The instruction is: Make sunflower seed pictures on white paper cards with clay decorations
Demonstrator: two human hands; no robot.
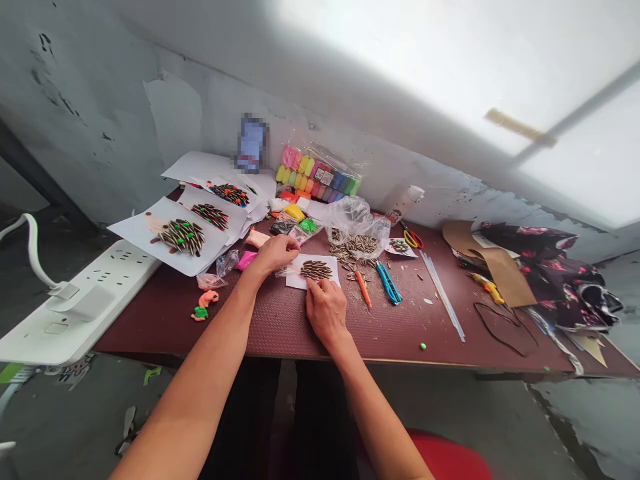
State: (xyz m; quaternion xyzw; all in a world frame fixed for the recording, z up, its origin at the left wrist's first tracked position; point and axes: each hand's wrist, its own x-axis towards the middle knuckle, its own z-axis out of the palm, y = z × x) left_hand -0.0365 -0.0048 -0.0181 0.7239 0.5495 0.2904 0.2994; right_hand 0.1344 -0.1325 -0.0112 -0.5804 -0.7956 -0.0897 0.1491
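The small white card (296, 281) lies on the maroon tabletop (280, 327), bearing a cluster of dark striped seeds (316, 269). The right hand (327, 308) rests at the card's near edge, fingers curled close together; whether they grip it I cannot tell. The left hand (279, 253) is at the card's left end, fingertips drawn narrow; anything between them is hidden.

A sideways brush from either hand could knock seeds loose if their bond is weak, and a tug at the edge could skew the card. Just right of the card, loose seeds (345, 255) could be swept onto it by a careless wrist; the orange tool (363, 290) and blue cutter (389, 283), also to its right, could be nudged.

Beyond the card, the clay pack (320, 175) carries a white label (324, 177) too small to read. Print on the white bottle (407, 201), farther right, is equally illegible.
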